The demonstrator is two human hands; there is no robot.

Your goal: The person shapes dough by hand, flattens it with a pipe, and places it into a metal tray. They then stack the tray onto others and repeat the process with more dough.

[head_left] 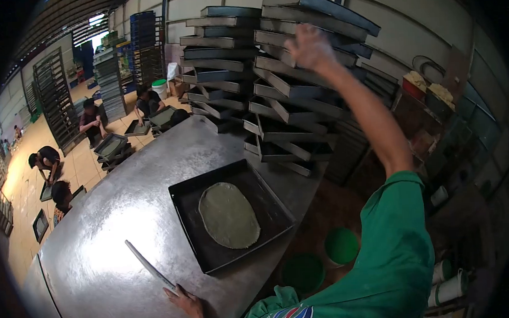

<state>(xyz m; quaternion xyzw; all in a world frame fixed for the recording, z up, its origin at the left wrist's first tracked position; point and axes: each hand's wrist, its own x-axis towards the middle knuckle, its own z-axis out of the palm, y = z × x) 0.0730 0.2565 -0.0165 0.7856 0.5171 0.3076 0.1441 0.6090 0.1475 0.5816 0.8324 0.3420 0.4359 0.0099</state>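
Trays (296,72) stand stacked crisscross at the bench's (115,222) far edge; our right hand (309,46) reaches up against them, grip spread. Our left hand (187,303) rests on the bench, fingertips pinching a long blade (150,267) beside a tray of flat dough (228,215).

The right hand (311,47) reaches up to a tall stack of trays (296,83). The left hand (187,303) touches a long stick (151,267) beside a black tray (268,206) of flat dough (228,214).

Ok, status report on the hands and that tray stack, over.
Right hand up on the tray stack, grip unclear. Left hand on the table, touching a flat stick. Tray with dough sits apart.
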